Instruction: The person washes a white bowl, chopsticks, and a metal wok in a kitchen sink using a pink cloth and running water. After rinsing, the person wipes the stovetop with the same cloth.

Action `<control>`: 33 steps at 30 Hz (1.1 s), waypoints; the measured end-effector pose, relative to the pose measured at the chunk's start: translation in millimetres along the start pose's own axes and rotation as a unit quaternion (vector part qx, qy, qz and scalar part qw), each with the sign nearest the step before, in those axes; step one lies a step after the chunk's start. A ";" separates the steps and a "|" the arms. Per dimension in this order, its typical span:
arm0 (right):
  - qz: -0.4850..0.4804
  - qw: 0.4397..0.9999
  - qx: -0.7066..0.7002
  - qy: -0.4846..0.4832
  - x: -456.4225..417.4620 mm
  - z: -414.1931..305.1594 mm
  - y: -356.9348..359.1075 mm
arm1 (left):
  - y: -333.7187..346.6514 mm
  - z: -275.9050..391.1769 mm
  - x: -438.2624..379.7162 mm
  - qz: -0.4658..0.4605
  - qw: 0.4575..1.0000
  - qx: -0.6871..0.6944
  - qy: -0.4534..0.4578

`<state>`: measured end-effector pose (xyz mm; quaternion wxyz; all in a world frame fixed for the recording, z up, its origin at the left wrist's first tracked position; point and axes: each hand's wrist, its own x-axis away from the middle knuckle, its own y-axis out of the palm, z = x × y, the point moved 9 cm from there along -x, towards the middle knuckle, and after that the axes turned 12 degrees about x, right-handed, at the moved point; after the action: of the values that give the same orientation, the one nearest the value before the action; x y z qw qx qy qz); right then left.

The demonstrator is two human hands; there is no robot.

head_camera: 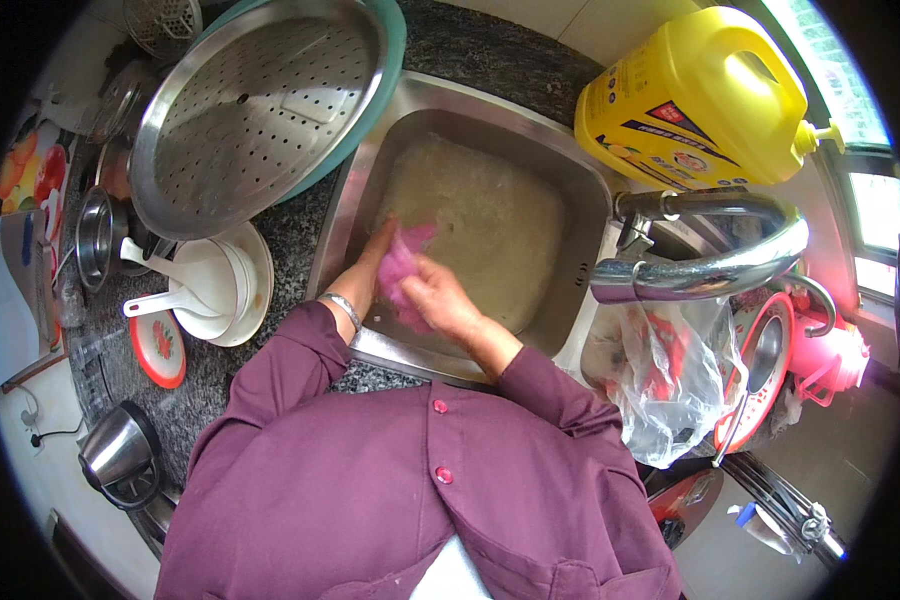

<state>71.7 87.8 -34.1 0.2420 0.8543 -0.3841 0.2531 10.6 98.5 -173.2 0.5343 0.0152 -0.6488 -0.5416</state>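
A wet pink cloth (399,271) is bunched between my two hands above the left front part of a stainless steel sink (592,225). My right hand (444,296) grips the cloth from the right, its fingers curled into the folds. On the other side, my left hand (373,259) holds the cloth along its left edge; most of those fingers are hidden behind it. Cloudy, greyish water (487,217) covers the bottom of the sink beneath both hands.
A chrome faucet (705,262) arches at the sink's right, below a yellow pump jug (690,105). Left of the sink lean a perforated steel tray (262,112) and a teal basin (394,52). White bowls (229,281) with spoons and a clear plastic bag (667,405) flank me.
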 end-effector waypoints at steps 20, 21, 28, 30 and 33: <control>0.316 0.944 0.062 -0.069 -76.2 128.8 -141.0 | 31.4 -14.3 28.0 0.289 0.923 -0.236 0.095; 0.223 0.970 -0.088 -0.048 -71.8 100.3 -98.0 | 26.4 -17.2 33.5 0.297 0.933 -0.190 0.073; -0.003 0.995 -0.092 -0.044 -8.5 13.7 -2.5 | 19.5 17.2 36.9 0.144 0.988 -0.057 0.018; 0.082 0.992 0.046 -0.085 -11.8 10.0 -5.7 | 22.4 7.2 36.0 0.137 0.990 -0.026 -0.010; 0.257 0.949 0.142 -0.113 -36.0 38.9 -41.8 | 37.2 -10.4 15.7 0.071 0.994 0.081 0.005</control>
<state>93.1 107.9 -94.9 -0.0001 0.7750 -0.5756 0.2610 32.1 97.3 -137.5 0.5715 0.0148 -0.6873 -0.4481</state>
